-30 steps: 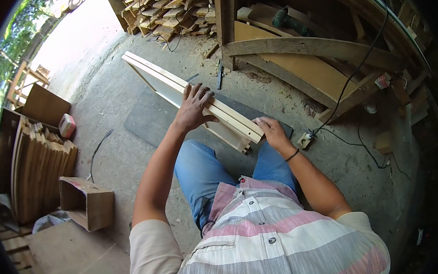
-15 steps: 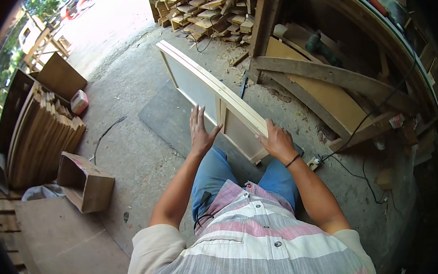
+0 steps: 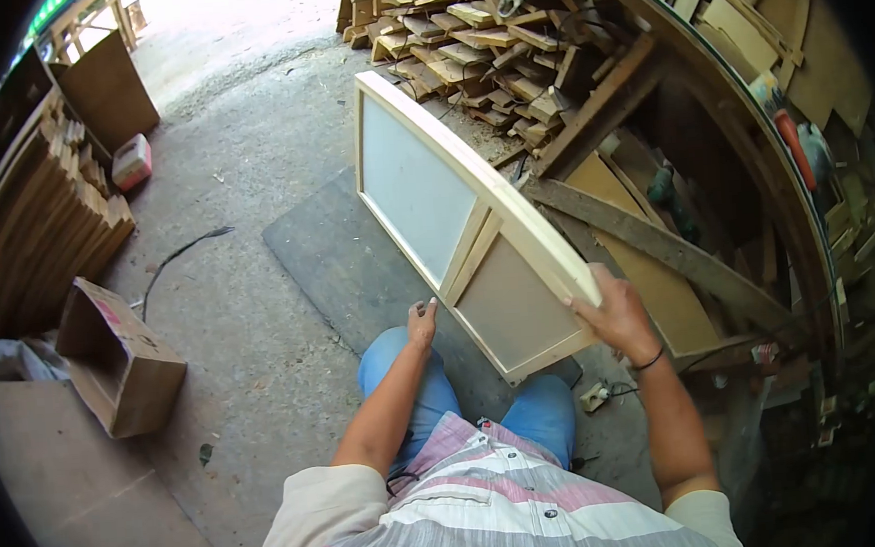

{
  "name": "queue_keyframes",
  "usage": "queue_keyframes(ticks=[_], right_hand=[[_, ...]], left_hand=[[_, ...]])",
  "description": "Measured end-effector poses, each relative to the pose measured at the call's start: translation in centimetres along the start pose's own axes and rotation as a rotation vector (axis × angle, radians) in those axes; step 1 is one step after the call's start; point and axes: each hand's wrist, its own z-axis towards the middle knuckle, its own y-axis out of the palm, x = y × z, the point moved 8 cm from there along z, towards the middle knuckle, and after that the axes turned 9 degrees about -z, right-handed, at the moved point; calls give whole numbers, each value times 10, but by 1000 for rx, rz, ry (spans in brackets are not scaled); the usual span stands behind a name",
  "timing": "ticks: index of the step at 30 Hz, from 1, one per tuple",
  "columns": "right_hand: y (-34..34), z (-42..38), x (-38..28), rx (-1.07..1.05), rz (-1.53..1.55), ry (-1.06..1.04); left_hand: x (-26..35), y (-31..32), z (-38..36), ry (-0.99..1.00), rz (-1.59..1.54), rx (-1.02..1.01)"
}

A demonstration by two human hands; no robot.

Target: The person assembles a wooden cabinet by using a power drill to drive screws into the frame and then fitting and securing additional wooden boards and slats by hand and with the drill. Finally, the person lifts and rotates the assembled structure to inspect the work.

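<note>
**Framed panel on edge, gripped at the near corner**

Across the widest stretch, bare concrete floor (image 3: 240, 316), with a heap of cut wood (image 3: 463, 31) at the far side. Flat on the floor, a dark sheet (image 3: 315, 241). Above the sheet and just in front of the knees, slanting from far left to near right, a framed panel (image 3: 469, 246) in pale wood, tilted up on its long edge, two insets facing left; bearing on the sheet or lifted off, impossible to tell. Off to the left, well apart, an open cardboard box (image 3: 143, 367).

At the panel's near upper corner, the right hand (image 3: 620, 314), clamped on the frame, thumb over the face. By the lower edge, the left hand (image 3: 421, 325), fingers partly curled; touching the wood or merely close, hard to tell. Smallest, near the panel's near end, a power socket (image 3: 593, 397).

By judgement, at the stage of handling and steadying the panel. For any further turn, a firm corner grip called for, plus left-hand support low down, clear of the knees.
</note>
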Motion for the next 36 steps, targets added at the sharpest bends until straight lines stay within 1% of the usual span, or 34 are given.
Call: queue_keyframes(ticks=[2, 3, 4, 6, 7, 8, 9, 11, 12, 13, 14, 15, 16, 17, 18, 20, 21, 22, 24, 26, 27, 28, 29, 30, 31, 33, 34, 36], right_hand=[[-22, 28, -2, -49, 82, 13], [-33, 41, -7, -74, 91, 42], [-38, 54, -6, -79, 72, 26], [-48, 75, -3, -96, 128, -64], [-50, 84, 2, -139, 117, -24], [-55, 93, 5, -138, 105, -29], [-55, 99, 11, -168, 155, -14], [-57, 106, 11, -226, 243, 41], [-59, 108, 10, -229, 241, 36], [-60, 107, 11, -266, 238, 31], [-59, 106, 13, -305, 236, 26], [-58, 104, 18, -309, 240, 24], [-54, 101, 28, -343, 308, 80], [-47, 98, 38, -377, 379, 134], [-43, 95, 45, -379, 387, 130], [-33, 84, 63, -337, 481, 139], [-26, 78, 72, -319, 559, 141], [-19, 72, 78, -320, 570, 142], [-7, 57, 88, -296, 684, 178], [7, 46, 90, -271, 753, 123], [15, 41, 89, -246, 792, 104], [25, 37, 86, -220, 833, 83], [37, 35, 85, -219, 853, 71], [50, 34, 82, -217, 935, 43], [63, 31, 79, -214, 1018, 14], [91, 27, 70, -202, 1111, -13], [101, 25, 65, -194, 1183, -28], [126, 24, 54, -230, 1254, -48]], left_hand=[[-24, 17, 9, -172, -103, 26], [-26, 29, 2, -269, -188, -1], [-22, 39, -5, -269, -214, 0], [-10, 77, -28, -372, -670, -213], [-6, 84, -30, -370, -685, -216], [2, 96, -32, -345, -832, -286], [10, 104, -32, -320, -977, -355], [14, 102, -34, -325, -1016, -361], [19, 97, -35, -328, -1046, -366], [24, 94, -41, -369, -1124, -425], [25, 89, -41, -368, -1125, -421], [31, 84, -43, -334, -1134, -459], [37, 78, -45, -297, -1140, -498], [34, 73, -42, -320, -1140, -476], [33, 67, -39, -316, -1134, -470], [31, 49, -31, -270, -1085, -393], [41, 40, -36, -270, -1077, -386], [54, 26, -38, -232, -1043, -355], [88, 0, -53, -191, -995, -319], [133, -33, -66, -6, -842, -241], [155, -49, -77, 49, -795, -189], [175, -62, -89, 63, -781, -180], [201, -76, -102, 148, -696, -172], [224, -88, -117, 230, -608, -165], [241, -100, -130, 242, -589, -157], [282, -124, -161, 378, -516, -121], [305, -129, -182, 438, -486, -152], [341, -140, -219, 514, -406, -145]])
